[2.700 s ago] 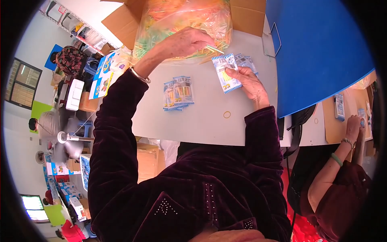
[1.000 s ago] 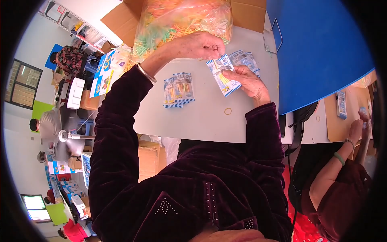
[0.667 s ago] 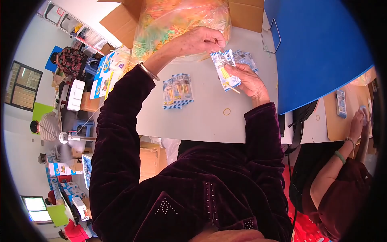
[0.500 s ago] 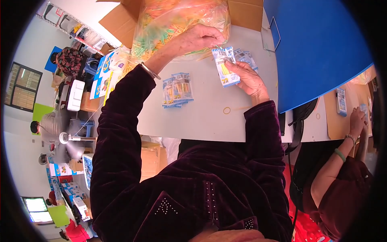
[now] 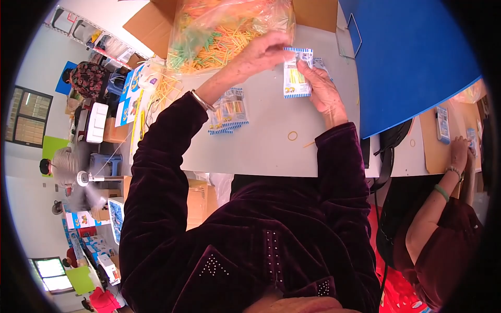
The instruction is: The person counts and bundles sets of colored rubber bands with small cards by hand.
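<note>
My right hand (image 5: 324, 93) grips a small clear packet (image 5: 297, 75) with blue-and-white striped ends and yellow sticks showing inside. The thumb lies across its front, and the packet stands upright above the table. My left hand (image 5: 263, 51) is at the packet's upper left corner, its fingers curled in a pinch; what they hold, if anything, is too small to make out. Behind my right hand, more packets (image 5: 320, 63) show in part. A pile of similar packets (image 5: 229, 110) lies on the table below my left wrist, partly covered by my sleeve.
A clear bag of coloured sticks (image 5: 219, 44) sits in an open cardboard box (image 5: 315, 14) at the back. Loose sticks (image 5: 166, 88) lie at the left. A rubber band (image 5: 292, 135) is on the table (image 5: 261, 156). A blue panel (image 5: 412, 62) stands right; a co-worker's hands (image 5: 460, 154) are beyond.
My left hand has moved slightly right, to the packet's corner. The packet in my right hand has shifted up and right and stands straighter. The view has shifted slightly.
</note>
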`<state>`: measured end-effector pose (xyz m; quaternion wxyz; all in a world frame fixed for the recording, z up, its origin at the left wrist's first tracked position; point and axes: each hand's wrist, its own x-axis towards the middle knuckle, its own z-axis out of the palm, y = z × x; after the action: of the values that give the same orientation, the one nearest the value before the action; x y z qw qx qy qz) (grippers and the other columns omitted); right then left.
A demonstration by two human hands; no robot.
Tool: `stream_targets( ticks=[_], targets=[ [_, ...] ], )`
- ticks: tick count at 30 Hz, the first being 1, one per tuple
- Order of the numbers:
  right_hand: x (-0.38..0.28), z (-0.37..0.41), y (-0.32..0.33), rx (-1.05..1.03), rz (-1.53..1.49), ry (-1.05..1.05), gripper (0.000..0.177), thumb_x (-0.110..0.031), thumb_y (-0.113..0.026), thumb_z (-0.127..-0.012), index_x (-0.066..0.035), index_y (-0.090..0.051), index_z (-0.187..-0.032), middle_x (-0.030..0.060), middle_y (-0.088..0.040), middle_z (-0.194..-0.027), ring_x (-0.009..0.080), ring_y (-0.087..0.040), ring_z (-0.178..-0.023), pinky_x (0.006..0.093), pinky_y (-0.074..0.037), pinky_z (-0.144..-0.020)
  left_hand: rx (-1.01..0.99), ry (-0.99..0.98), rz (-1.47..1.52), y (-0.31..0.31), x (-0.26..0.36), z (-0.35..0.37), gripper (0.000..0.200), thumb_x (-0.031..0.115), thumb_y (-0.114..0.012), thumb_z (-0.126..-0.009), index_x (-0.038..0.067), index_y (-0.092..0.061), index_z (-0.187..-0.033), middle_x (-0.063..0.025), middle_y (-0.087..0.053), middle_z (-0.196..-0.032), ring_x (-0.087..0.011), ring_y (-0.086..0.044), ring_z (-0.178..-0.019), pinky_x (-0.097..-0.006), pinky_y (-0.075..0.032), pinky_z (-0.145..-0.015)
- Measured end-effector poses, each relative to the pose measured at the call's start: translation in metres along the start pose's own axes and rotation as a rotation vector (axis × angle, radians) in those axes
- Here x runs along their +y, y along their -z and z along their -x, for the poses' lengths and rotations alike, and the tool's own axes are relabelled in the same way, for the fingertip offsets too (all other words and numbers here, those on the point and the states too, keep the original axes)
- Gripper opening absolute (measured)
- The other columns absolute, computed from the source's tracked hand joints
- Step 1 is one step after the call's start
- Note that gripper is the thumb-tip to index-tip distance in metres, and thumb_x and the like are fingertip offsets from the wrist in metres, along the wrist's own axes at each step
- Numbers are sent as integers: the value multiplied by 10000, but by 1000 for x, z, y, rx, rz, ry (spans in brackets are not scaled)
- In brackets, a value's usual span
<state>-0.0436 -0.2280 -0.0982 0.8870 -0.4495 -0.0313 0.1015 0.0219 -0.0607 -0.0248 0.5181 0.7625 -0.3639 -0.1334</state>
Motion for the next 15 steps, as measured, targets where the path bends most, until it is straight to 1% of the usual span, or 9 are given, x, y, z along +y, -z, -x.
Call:
stream_targets(
  ticks=[1, 3, 5, 6, 8, 9, 11, 13, 15],
  targets=[
    [2, -2, 2, 2, 26, 28, 366, -329, -607, -833, -17, -579, -1023, 26, -615, -937, 96, -589, -828, 254, -479, -743, 4, 1, -2, -3, -1, 4, 296, 122, -534, -878, 21, -497, -1154, -64, -577, -1026, -121, -540, -970, -239, -433, -831],
    [-1, -1, -2, 3, 53, 57, 371, -327, -608, -833, -16, -576, -1032, 27, -615, -941, 94, -587, -826, 254, -474, -751, -2, 73, 68, -13, -4, 9, 249, 174, -614, -823, 38, -586, -1030, -7, -571, -828, -55, -511, -741, -210, -417, -651],
    [-10, 6, -12, 34, -51, -51, 347, -291, -639, -814, 10, -600, -983, 52, -623, -910, 95, -589, -802, 231, -476, -701, 16, 102, 107, -12, 0, 12, 231, 165, -614, -819, 31, -601, -1007, -6, -577, -815, -58, -513, -738, -214, -418, -649],
    [-8, 7, -10, 34, -50, -53, 347, -291, -639, -814, 10, -600, -983, 52, -623, -910, 95, -589, -802, 231, -476, -701, 36, 132, 145, -11, 1, 14, 214, 155, -614, -814, 24, -615, -983, -6, -583, -802, -60, -515, -735, -219, -420, -647],
    [-5, 6, -6, -41, 111, 21, 299, -229, -659, -799, 13, -614, -967, 58, -633, -879, 92, -593, -779, 224, -478, -693, 22, 134, 181, -6, -4, 14, 222, 152, -616, -810, 19, -607, -987, -8, -589, -813, -61, -517, -733, -224, -422, -649],
    [-5, 6, -7, -44, 113, 21, 299, -229, -659, -799, 13, -614, -967, 58, -633, -879, 92, -593, -779, 224, -478, -693, 6, 135, 216, -5, -4, 13, 230, 149, -617, -805, 15, -599, -991, -11, -595, -825, -62, -520, -731, -229, -425, -652],
    [-5, 6, -8, -12, 244, -29, 245, -173, -637, -814, -4, -622, -991, 34, -631, -899, 86, -574, -821, 240, -454, -750, -6, 150, 207, -3, -4, 14, 237, 153, -619, -804, 11, -590, -992, -14, -600, -831, -67, -527, -743, -233, -429, -663],
    [-3, 6, -13, -24, 247, -39, 250, -182, -643, -809, -2, -627, -981, 33, -631, -887, 85, -571, -812, 237, -451, -737, -14, 166, 201, -2, 2, 16, 246, 158, -620, -802, 8, -581, -993, -17, -604, -836, -73, -534, -755, -238, -433, -674],
    [-3, 7, -16, -36, 252, -55, 255, -192, -649, -804, 0, -633, -972, 31, -632, -874, 84, -569, -803, 234, -449, -724, -26, 173, 195, -2, 8, 21, 298, 142, -627, -802, 32, -556, -1069, -36, -621, -887, -73, -570, -803, -208, -449, -731]
  ],
)
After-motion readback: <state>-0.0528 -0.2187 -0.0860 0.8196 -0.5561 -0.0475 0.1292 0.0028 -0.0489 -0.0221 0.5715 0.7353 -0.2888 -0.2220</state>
